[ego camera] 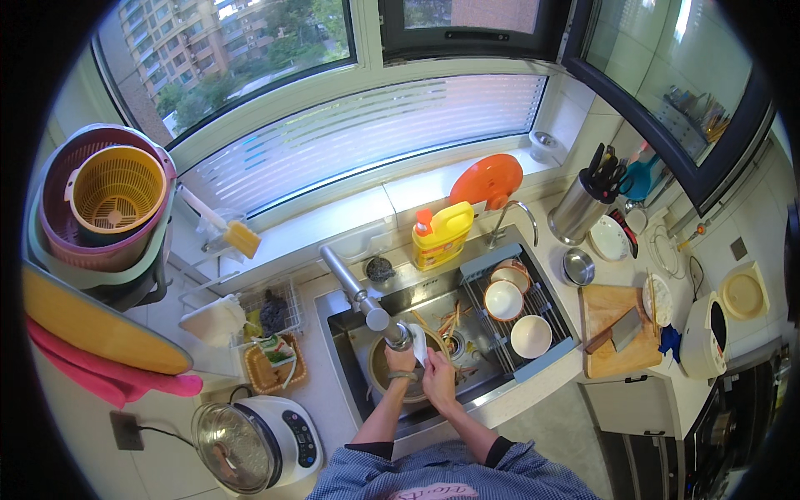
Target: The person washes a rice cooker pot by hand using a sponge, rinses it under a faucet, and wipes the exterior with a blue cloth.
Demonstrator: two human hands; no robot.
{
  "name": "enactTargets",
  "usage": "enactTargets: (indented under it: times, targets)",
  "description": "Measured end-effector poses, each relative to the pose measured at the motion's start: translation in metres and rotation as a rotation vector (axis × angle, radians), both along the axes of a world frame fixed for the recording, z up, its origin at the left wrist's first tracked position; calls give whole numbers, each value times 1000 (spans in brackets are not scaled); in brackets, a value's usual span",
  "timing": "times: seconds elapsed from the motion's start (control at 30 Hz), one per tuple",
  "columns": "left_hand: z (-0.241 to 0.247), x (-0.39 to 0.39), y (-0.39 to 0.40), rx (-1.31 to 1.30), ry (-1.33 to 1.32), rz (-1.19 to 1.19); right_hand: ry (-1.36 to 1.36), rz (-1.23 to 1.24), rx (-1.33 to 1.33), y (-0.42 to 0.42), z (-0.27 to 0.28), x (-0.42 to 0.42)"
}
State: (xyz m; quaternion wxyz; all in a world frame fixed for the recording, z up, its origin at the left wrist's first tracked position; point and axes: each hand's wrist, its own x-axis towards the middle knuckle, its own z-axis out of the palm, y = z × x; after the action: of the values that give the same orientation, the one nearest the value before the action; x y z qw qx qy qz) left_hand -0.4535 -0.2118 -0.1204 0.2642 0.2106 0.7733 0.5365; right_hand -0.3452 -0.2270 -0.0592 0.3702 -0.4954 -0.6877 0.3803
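Observation:
Both my hands meet over the steel sink (494, 381), just below the faucet head (397, 336). A white oval piece (417, 342), perhaps a spoon or small dish, is held between them. My left hand (400, 362), with a band at the wrist, is closed near its lower left side, partly hidden by the faucet. My right hand (439, 377) grips its lower end from the right. Under my hands sits a round tan basin (377, 369); its contents are mostly hidden. Brown and orange peel-like scraps (451, 322) lie in the sink around the drain.
A rack (494, 340) on the sink's right holds several bowls (530, 336). Behind stands a yellow detergent jug (442, 236). Rightward, a cleaver (625, 329) lies on a wooden board (615, 364). Left are a wicker basket (254, 373) and a white cooker (284, 453) with a glass lid.

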Motion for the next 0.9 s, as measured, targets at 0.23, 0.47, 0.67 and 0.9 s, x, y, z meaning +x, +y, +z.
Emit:
enactTargets:
  times: [0.23,0.47,0.67,0.9]
  targets:
    - [29,28,-18,211,116,-176,23,-47,-140,10,-10,6]
    - [-25,2,1,-599,677,-620,83,-23,-211,-2,-3,6]
    - [-26,-15,7,-265,-198,-188,-75,8,-14,6,-27,10]
    - [-10,-32,-6,495,-979,-284,169,-37,-482,19,-50,18]
